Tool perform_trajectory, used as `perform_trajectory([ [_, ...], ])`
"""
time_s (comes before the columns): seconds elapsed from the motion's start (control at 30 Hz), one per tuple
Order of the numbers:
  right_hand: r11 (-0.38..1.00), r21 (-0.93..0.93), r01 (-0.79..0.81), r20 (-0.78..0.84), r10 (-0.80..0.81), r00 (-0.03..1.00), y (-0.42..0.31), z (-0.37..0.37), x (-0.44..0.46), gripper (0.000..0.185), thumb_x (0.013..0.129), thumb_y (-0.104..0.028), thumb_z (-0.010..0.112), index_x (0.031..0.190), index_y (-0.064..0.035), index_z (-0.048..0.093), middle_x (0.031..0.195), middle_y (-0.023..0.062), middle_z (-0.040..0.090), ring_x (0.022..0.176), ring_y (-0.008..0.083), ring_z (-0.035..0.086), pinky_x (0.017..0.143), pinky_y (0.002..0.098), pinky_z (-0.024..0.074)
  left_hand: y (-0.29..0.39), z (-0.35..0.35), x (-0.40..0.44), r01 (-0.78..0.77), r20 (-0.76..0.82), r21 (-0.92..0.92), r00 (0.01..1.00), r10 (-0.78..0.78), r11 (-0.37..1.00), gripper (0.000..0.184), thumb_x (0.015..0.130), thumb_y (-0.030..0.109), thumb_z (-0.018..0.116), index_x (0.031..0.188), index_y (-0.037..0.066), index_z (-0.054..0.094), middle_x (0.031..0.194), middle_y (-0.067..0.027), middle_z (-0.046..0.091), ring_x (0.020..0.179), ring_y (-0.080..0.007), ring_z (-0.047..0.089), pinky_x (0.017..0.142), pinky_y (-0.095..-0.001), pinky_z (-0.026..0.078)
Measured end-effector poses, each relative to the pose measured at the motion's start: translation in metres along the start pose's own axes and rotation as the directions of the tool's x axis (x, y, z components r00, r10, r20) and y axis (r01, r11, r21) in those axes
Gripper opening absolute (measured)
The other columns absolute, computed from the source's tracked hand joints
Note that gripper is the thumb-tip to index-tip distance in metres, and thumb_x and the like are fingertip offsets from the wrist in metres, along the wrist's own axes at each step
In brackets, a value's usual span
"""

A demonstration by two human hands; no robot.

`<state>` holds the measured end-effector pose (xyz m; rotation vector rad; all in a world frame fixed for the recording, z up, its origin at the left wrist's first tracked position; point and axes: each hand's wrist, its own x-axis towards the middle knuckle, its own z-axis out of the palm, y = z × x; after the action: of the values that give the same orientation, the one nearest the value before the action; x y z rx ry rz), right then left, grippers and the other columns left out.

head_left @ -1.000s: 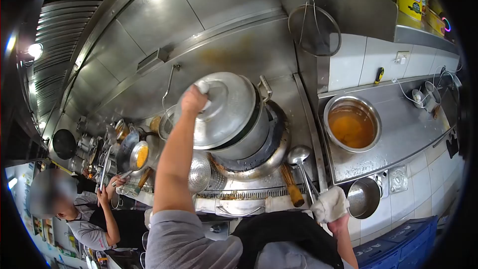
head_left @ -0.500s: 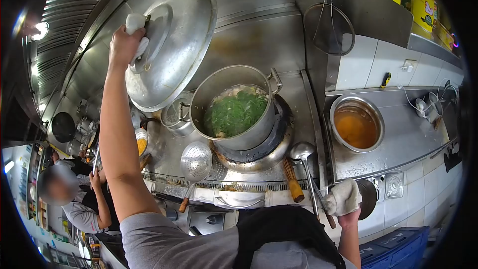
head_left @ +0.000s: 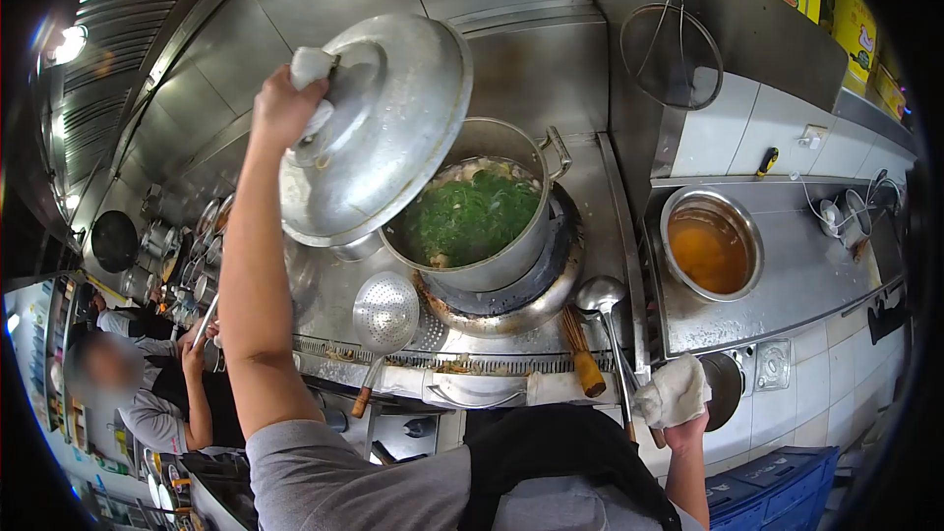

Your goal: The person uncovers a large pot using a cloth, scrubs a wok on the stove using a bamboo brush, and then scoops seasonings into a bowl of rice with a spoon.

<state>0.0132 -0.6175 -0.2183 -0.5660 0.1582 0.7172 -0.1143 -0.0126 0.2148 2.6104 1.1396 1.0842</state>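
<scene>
My left hand point(head_left: 283, 110) is closed round the handle of a large metal pot lid point(head_left: 398, 133), with a white cloth point(head_left: 311, 65) between the fingers and the handle. The lid hangs tilted over the left rim of a deep metal pot point(head_left: 521, 258). Chopped leafy greens point(head_left: 477, 216) fill the top of the pot, with paler pieces along the far edge. Low on the right, my right hand point(head_left: 686, 433) grips a folded white towel point(head_left: 675, 391) beside the ladle and spatula handles.
A perforated skimmer point(head_left: 385, 315), a bamboo brush point(head_left: 580, 359) and a ladle point(head_left: 600, 295) lie in front of the pot. On the right counter stands a bowl of orange-brown liquid point(head_left: 710, 246). A strainer point(head_left: 672, 54) hangs above. A co-worker point(head_left: 162, 403) stands at left.
My left hand has brought the lid to the right and lower, so that it now overlaps the pot's left rim. My right hand stays with the towel.
</scene>
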Motion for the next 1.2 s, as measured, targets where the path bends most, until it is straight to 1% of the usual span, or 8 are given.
perform_trajectory([
  [0.17, 0.999, 0.036, -0.038, -0.028, 0.039, 0.999, 0.013, 0.003, 0.013, 0.052, 0.100, -0.043, 0.035, 0.141, -0.0124, 0.045, 0.138, 0.0089, 0.052, 0.126, 0.0313, 0.051, 0.107, 0.0487, 0.0406, -0.002, 0.080, -0.012, 0.048, 0.086, 0.081, 0.995, -0.055, 0.996, 0.061, 0.077, 0.040, 0.068, 0.122, 0.000, 0.057, 0.115, -0.0252, 0.064, 0.110, -0.0405, 0.061, 0.095, -0.0456, 0.048],
  [0.47, 0.999, 0.034, 0.028, -0.095, -0.025, 0.995, 0.017, -0.023, -0.012, 0.050, 0.100, -0.043, 0.037, 0.137, -0.0123, 0.049, 0.135, 0.0090, 0.055, 0.124, 0.0310, 0.053, 0.106, 0.0480, 0.0416, 0.015, 0.219, -0.079, 0.173, 0.317, 0.214, 0.918, -0.236, 0.961, 0.055, 0.081, 0.038, 0.063, 0.122, 0.003, 0.051, 0.117, -0.0258, 0.063, 0.110, -0.0424, 0.060, 0.095, -0.0481, 0.048],
  [0.8, 0.996, 0.014, -0.089, -0.045, 0.090, 0.995, 0.026, 0.002, 0.024, 0.050, 0.099, -0.045, 0.039, 0.135, -0.0117, 0.050, 0.130, 0.0096, 0.057, 0.120, 0.0304, 0.055, 0.101, 0.0479, 0.0462, 0.009, 0.234, -0.086, 0.221, 0.308, 0.225, 0.908, -0.284, 0.949, 0.053, 0.087, 0.045, 0.060, 0.118, 0.004, 0.051, 0.115, -0.0264, 0.063, 0.110, -0.0424, 0.060, 0.094, -0.0492, 0.047],
  [0.97, 0.986, -0.072, -0.150, 0.187, 0.161, 0.969, 0.026, 0.069, 0.152, 0.054, 0.098, -0.042, 0.040, 0.140, -0.0087, 0.045, 0.140, 0.0123, 0.050, 0.128, 0.0325, 0.048, 0.108, 0.0506, 0.0398, -0.057, 0.189, -0.082, 0.251, 0.252, -0.094, 0.942, -0.221, 0.963, 0.062, 0.087, 0.052, 0.058, 0.116, -0.003, 0.058, 0.113, -0.0301, 0.063, 0.111, -0.0446, 0.059, 0.093, -0.0464, 0.046],
  [1.03, 0.981, -0.127, -0.149, 0.226, 0.175, 0.958, 0.019, 0.110, 0.201, 0.051, 0.101, -0.040, 0.036, 0.139, -0.0082, 0.047, 0.139, 0.0114, 0.052, 0.128, 0.0312, 0.050, 0.108, 0.0490, 0.0404, -0.109, 0.155, -0.090, 0.302, 0.195, -0.126, 0.941, -0.275, 0.945, 0.059, 0.086, 0.049, 0.060, 0.114, -0.003, 0.062, 0.109, -0.0260, 0.066, 0.108, -0.0397, 0.062, 0.092, -0.0436, 0.047],
  [1.1, 0.985, -0.141, -0.104, 0.203, 0.132, 0.970, 0.019, 0.151, 0.253, 0.050, 0.103, -0.039, 0.033, 0.138, -0.0067, 0.047, 0.139, 0.0111, 0.052, 0.127, 0.0282, 0.051, 0.108, 0.0450, 0.0414, -0.159, 0.132, -0.102, 0.341, 0.165, -0.315, 0.939, -0.303, 0.885, 0.052, 0.090, 0.042, 0.059, 0.114, -0.004, 0.061, 0.100, -0.0159, 0.069, 0.096, -0.0250, 0.065, 0.086, -0.0372, 0.048],
  [1.13, 0.985, -0.153, -0.076, 0.174, 0.103, 0.979, 0.021, 0.161, 0.282, 0.050, 0.103, -0.039, 0.033, 0.139, -0.0060, 0.045, 0.139, 0.0108, 0.052, 0.127, 0.0281, 0.051, 0.108, 0.0441, 0.0406, -0.183, 0.128, -0.108, 0.393, 0.199, -0.324, 0.918, -0.344, 0.860, 0.046, 0.094, 0.041, 0.055, 0.110, -0.001, 0.063, 0.088, -0.0083, 0.065, 0.081, -0.0164, 0.059, 0.074, -0.0338, 0.048],
  [1.2, 0.972, -0.232, -0.027, 0.157, 0.064, 0.986, 0.032, 0.218, 0.315, 0.049, 0.102, -0.034, 0.036, 0.142, -0.0052, 0.040, 0.139, 0.0116, 0.051, 0.127, 0.0272, 0.050, 0.109, 0.0424, 0.0402, -0.243, 0.150, -0.119, 0.477, 0.331, -0.378, 0.870, -0.365, 0.794, 0.045, 0.097, 0.045, 0.051, 0.107, 0.003, 0.063, 0.079, -0.0025, 0.057, 0.070, -0.0120, 0.049, 0.064, -0.0313, 0.043],
])
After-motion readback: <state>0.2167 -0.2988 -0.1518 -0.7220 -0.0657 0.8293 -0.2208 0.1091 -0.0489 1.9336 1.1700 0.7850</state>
